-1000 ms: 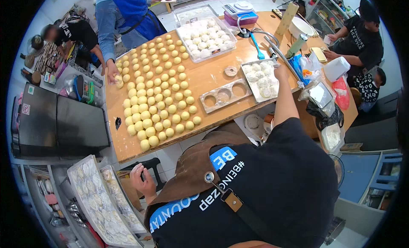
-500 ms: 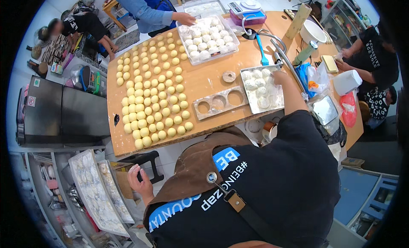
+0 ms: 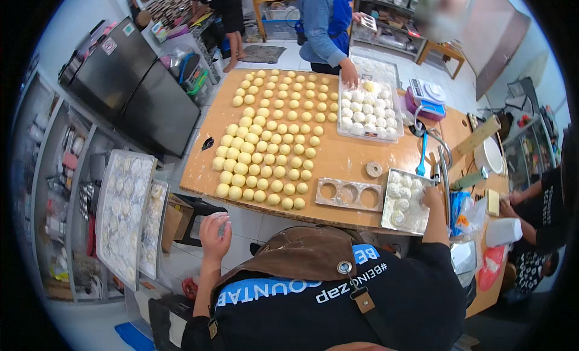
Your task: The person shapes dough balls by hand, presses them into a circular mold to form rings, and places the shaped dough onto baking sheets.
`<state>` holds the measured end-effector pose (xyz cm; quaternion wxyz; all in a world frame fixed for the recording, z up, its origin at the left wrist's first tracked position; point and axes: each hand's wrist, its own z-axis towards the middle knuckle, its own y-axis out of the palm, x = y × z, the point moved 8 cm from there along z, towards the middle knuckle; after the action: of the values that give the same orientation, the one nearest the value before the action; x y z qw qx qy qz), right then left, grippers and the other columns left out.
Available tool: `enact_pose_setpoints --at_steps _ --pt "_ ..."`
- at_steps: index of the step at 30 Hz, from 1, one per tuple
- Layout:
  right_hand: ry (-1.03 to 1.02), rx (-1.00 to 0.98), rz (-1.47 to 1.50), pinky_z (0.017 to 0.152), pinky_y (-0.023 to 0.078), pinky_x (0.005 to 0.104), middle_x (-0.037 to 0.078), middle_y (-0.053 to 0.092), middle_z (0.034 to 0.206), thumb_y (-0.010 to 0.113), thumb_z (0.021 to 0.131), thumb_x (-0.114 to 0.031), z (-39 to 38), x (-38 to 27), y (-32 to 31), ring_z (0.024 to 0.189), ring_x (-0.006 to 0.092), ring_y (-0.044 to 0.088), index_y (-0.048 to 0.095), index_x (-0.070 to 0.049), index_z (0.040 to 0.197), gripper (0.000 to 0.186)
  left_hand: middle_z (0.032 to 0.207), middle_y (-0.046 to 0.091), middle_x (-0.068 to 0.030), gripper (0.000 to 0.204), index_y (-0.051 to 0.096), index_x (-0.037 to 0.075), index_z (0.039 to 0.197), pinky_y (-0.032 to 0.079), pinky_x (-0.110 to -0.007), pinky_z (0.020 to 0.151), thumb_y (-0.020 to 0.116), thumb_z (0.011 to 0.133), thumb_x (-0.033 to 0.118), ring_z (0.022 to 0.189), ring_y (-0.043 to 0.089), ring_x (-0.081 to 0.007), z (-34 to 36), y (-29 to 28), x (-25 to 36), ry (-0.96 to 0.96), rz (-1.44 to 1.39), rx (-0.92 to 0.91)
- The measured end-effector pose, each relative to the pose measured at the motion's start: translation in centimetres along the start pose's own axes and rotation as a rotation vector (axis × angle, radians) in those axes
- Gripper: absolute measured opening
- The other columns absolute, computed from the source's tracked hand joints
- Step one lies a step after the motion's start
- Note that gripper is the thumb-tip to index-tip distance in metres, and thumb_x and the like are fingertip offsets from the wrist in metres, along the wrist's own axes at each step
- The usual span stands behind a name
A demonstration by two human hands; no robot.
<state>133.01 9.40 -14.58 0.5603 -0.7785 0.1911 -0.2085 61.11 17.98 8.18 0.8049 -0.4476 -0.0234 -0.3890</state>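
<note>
Dough balls (image 3: 269, 140) in yellow rows fill the left half of the wooden surface (image 3: 344, 161), running from its near edge to its far edge. The person's right hand (image 3: 432, 198) rests at the far right corner of a metal tray (image 3: 405, 201) that lies at the near right part of the surface, with the fingers curled down at the tray's rim; whether they grip anything cannot be told. The tray holds pale floured dough rounds, and its long axis runs from the near edge away toward the far edge, tilted slightly. Just left of it lies a three-hole wooden mould (image 3: 348, 194), long axis along the near edge, holes facing up. A small round cutter ring (image 3: 374, 169) sits beyond the mould, apart from it.

The left hand (image 3: 215, 231) is off the surface, below its near edge, raised over the floor with a pale piece of dough held at the fingertips. Left of it stand racks with trays of flattened dough (image 3: 123, 215).

At the far edge another person's hand (image 3: 348, 79) reaches into a clear plastic box (image 3: 369, 109) of white dough balls. A blue spatula (image 3: 422, 153) lies right of that box, its long axis pointing toward the far edge. Bare wood shows between the yellow rows and the box, and around the mould.
</note>
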Motion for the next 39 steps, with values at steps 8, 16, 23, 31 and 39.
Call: enact_pose_setpoints --at_steps 8,16,23,31,39 --pt "-0.055 0.180 0.219 0.075 0.049 0.0469 0.027 0.062 0.083 0.059 0.071 -0.005 0.2 1.8 -1.8 0.085 0.0405 0.062 0.065 0.003 0.083 0.016 0.092 0.063 -0.0101 0.017 0.060 0.006 0.088 0.047 -0.038 0.076 0.064 0.072 0.003 0.085 0.060 -0.0292 -0.3 -0.5 -0.9 -0.006 0.020 0.002" --pt "-0.040 0.268 0.296 0.063 0.049 0.0359 0.018 0.061 0.071 0.056 0.072 -0.001 2.2 1.7 -3.3 0.072 0.0291 0.063 0.063 0.004 0.082 0.013 0.091 0.064 -0.0084 0.014 0.061 0.006 0.085 0.047 -0.037 0.075 0.065 0.072 0.004 0.084 0.060 -0.0276 0.1 -0.9 -1.0 -0.039 -0.012 0.037" --pt "0.093 0.240 0.441 0.053 0.044 0.0312 0.012 0.055 0.067 0.054 0.078 -0.009 1.4 2.5 -0.7 0.062 0.0234 0.056 0.061 0.000 0.085 0.014 0.090 0.064 -0.0079 0.015 0.062 0.007 0.085 0.048 -0.036 0.075 0.066 0.071 0.004 0.084 0.061 -0.0263 -1.4 -1.8 -1.7 -0.076 0.018 0.073" --pt "0.229 0.285 1.419 0.043 0.037 0.0258 0.004 0.048 0.063 0.053 0.085 -0.019 1.6 0.8 1.7 0.051 0.0169 0.048 0.059 -0.004 0.088 0.016 0.091 0.064 -0.0100 0.014 0.061 0.005 0.084 0.047 -0.037 0.076 0.065 0.070 0.002 0.085 0.060 -0.0291 -1.4 -2.8 -3.9 -0.129 0.002 0.050" --pt "-0.149 -0.461 2.514 0.031 0.022 0.0217 -0.005 0.026 0.049 0.037 0.099 -0.037 0.9 -24.9 -10.4 0.036 0.0081 0.025 0.043 -0.014 0.068 0.039 0.090 0.065 -0.0073 0.015 0.063 0.007 0.085 0.048 -0.036 0.073 0.067 0.070 0.005 0.082 0.061 -0.0258 -3.3 -5.6 -9.2 -0.135 -0.009 0.090"
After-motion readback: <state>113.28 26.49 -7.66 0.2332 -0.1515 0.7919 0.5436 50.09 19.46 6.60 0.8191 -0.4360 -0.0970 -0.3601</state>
